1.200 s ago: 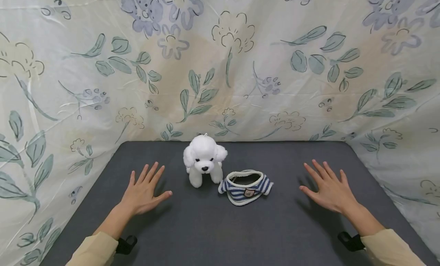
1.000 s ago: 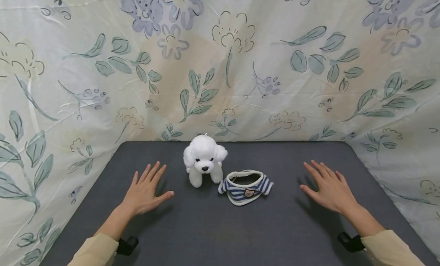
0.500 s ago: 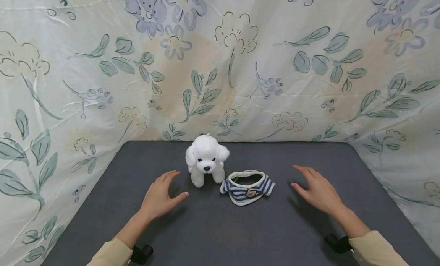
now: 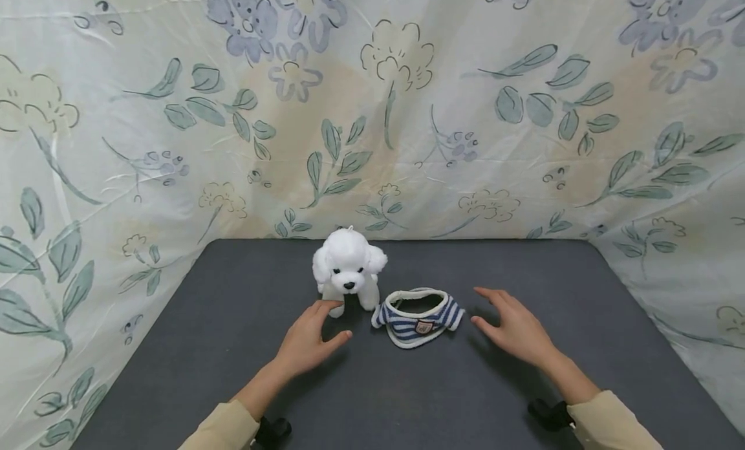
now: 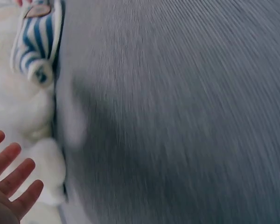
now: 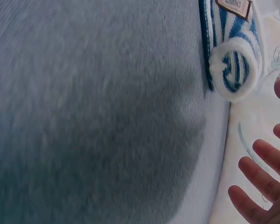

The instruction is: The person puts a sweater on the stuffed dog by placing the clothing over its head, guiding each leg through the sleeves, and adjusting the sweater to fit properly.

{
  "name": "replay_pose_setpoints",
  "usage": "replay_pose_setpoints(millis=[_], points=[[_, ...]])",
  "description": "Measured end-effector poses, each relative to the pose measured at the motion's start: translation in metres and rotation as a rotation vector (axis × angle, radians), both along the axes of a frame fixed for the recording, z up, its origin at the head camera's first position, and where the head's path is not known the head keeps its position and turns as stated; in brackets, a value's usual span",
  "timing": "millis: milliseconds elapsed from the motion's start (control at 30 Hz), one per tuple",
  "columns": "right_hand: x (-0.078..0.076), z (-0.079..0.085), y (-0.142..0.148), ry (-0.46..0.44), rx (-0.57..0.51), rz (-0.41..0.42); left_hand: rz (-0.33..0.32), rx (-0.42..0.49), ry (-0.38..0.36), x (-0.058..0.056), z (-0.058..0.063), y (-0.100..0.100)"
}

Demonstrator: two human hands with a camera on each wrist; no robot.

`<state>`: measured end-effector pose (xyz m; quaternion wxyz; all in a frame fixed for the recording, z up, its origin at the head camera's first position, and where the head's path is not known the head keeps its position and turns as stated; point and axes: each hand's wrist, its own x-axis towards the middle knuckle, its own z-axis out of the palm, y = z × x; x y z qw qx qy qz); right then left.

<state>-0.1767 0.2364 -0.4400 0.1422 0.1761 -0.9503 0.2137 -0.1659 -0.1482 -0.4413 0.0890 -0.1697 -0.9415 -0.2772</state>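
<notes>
A white plush dog stands on the dark grey table, facing the camera. Just to its right lies a small blue-and-white striped shirt with a white-trimmed neck opening and a badge on its front. My left hand is in front of the dog, fingers extended, and in the head view it covers part of a front leg; it holds nothing. To the right of the shirt is my right hand, thumb and fingers apart, holding nothing. The right wrist view shows a shirt sleeve near the spread fingers.
The dark grey table reaches back to a floral curtain, which also hangs at both sides. Each wrist wears a black strap, and both sleeves are beige.
Both hands have moved inward, the left rightward to the front of the dog and the right leftward towards the shirt. Dog and shirt stay where they were.
</notes>
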Motion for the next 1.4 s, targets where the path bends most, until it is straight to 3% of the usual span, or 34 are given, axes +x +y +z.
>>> replay_pose_setpoints(millis=[333,733,1067,1400], points=[[-0.005,-0.006,-0.021,-0.032,-0.005,0.014,-0.070,0.051,0.044,-0.011,-0.009,0.037],[-0.009,-0.018,-0.035,-0.060,-0.047,0.029,-0.138,0.084,-0.014,-0.027,-0.012,0.063],[-0.013,-0.019,-0.046,-0.057,-0.071,0.033,-0.121,0.086,-0.062,-0.032,-0.016,0.072],[-0.017,-0.020,-0.053,0.006,-0.098,0.021,-0.061,0.107,-0.041,-0.037,-0.016,0.081]])
